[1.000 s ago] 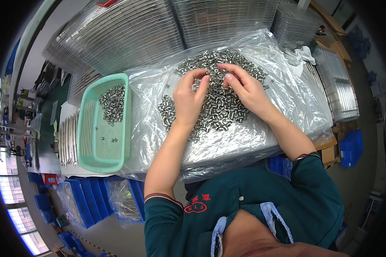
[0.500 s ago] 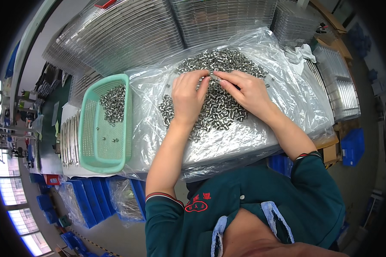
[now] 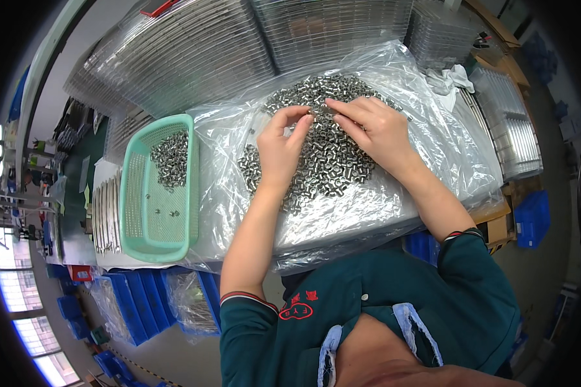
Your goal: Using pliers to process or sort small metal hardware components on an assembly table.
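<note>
A large heap of small shiny metal fittings [image 3: 332, 161] lies spread on clear plastic sheeting [image 3: 226, 193]. Over the heap's left side, my left hand [image 3: 280, 145] has thumb and index fingertip pinched together. A tiny metal piece seems to be between them, but its shape is too small to make out. Across from it, over the right side of the heap, is my right hand [image 3: 381, 132]. Its index finger and thumb are apart, pointing toward the left hand, with nothing plainly held. The two hands' fingertips are a short gap apart.
Left of the heap stands a mint-green plastic basket [image 3: 128, 213] holding more small metal fittings. Stacks of clear plastic trays [image 3: 181, 55] line the back. A white cloth [image 3: 455, 80] lies at the back right. Blue bins [image 3: 132, 303] stand below the table's left side.
My hands' fingertips, which met over the heap, have separated. The right index finger and thumb have spread apart; the left hand has stayed nearly in place.
</note>
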### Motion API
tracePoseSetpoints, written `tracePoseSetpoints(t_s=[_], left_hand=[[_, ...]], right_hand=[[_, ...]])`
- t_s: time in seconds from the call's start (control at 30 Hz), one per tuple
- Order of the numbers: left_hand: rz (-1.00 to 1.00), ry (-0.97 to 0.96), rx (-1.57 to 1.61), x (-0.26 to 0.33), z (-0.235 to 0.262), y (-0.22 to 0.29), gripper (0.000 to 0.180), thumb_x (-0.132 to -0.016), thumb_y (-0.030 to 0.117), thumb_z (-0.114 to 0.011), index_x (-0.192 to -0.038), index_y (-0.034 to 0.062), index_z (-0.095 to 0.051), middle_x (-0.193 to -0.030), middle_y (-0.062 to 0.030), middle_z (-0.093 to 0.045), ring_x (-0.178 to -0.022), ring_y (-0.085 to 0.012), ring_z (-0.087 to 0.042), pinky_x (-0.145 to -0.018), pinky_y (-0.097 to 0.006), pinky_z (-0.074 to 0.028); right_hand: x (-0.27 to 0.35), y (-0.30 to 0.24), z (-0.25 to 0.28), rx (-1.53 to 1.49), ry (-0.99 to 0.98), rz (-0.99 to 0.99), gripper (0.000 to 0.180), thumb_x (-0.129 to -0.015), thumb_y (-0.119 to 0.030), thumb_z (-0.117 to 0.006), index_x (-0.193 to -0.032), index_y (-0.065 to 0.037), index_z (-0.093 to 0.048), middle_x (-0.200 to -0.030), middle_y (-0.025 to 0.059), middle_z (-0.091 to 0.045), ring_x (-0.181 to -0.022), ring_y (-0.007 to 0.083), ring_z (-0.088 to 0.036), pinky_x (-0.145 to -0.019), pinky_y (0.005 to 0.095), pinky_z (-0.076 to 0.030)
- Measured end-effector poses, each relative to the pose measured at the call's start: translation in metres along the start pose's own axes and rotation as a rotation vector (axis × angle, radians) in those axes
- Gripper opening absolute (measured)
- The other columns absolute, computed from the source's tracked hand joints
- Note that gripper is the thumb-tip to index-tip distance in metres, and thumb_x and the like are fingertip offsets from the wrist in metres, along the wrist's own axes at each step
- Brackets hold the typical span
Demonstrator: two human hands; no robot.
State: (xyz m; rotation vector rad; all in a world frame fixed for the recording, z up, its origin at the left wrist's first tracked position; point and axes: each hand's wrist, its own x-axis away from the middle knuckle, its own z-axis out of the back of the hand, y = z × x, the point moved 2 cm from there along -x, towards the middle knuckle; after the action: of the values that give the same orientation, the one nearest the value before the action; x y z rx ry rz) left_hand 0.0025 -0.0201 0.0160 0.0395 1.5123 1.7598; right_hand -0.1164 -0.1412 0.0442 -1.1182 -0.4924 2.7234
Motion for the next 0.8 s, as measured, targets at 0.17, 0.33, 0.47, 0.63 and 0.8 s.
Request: tracePoseSetpoints(t_s=[0.17, 0.33, 0.47, 0.63, 0.8], left_hand=[[0.291, -0.048, 0.475, -0.001, -0.001, -0.007, 0.013, -0.082, 0.005, -0.059, -0.094, -0.0005, -0.059, -0.088, -0.0059, -0.062, -0.087, -0.0124, -0.060, -0.077, -0.022, -0.045], [0.319, -0.113, 0.569, -0.002, -0.001, -0.003, 0.017, -0.083, 0.004, -0.057, -0.099, -0.0007, -0.055, -0.093, -0.0088, -0.061, -0.088, -0.0152, -0.060, -0.076, -0.023, -0.046], [0.356, -0.160, 0.587, -0.001, -0.001, 0.001, 0.018, -0.084, 0.007, -0.057, -0.101, 0.0002, -0.054, -0.093, -0.0083, -0.061, -0.088, -0.0138, -0.059, -0.074, -0.023, -0.045], [0.424, -0.192, 0.703, 0.000, -0.002, -0.001, 0.022, -0.086, 0.010, -0.056, -0.106, 0.0022, -0.053, -0.092, -0.0083, -0.062, -0.085, -0.0123, -0.059, -0.071, -0.022, -0.046], [0.218, -0.203, 0.543, 0.001, -0.006, -0.002, 0.026, -0.084, 0.007, -0.058, -0.108, 0.0032, -0.052, -0.095, -0.0086, -0.062, -0.085, -0.0124, -0.058, -0.073, -0.023, -0.046]], right_hand=[[0.004, 0.006, -0.008, -0.572, 0.058, -0.232, 0.024, -0.085, -0.022, -0.057, -0.106, -0.012, -0.062, -0.079, -0.0002, -0.061, -0.067, 0.0104, -0.055, -0.055, 0.0222, -0.043], [0.005, 0.003, -0.010, -1.212, -0.257, -0.745, 0.025, -0.090, -0.023, -0.051, -0.108, -0.006, -0.054, -0.071, -0.0044, -0.049, -0.050, -0.0020, -0.034, -0.042, 0.0125, -0.026], [0.010, 0.005, -0.017, -1.405, -0.395, -0.922, 0.022, -0.089, -0.024, -0.052, -0.102, -0.005, -0.055, -0.067, -0.0057, -0.047, -0.046, -0.0029, -0.031, -0.038, 0.0124, -0.023], [0.011, 0.000, -0.021, -1.444, -0.482, -0.995, 0.020, -0.089, -0.023, -0.052, -0.097, -0.006, -0.055, -0.065, -0.0074, -0.046, -0.044, -0.0030, -0.029, -0.037, 0.0116, -0.022], [0.014, 0.003, -0.026, -1.484, -0.464, -1.001, 0.017, -0.088, -0.025, -0.053, -0.089, -0.008, -0.054, -0.066, -0.0067, -0.047, -0.045, -0.0029, -0.030, -0.037, 0.0118, -0.023]])
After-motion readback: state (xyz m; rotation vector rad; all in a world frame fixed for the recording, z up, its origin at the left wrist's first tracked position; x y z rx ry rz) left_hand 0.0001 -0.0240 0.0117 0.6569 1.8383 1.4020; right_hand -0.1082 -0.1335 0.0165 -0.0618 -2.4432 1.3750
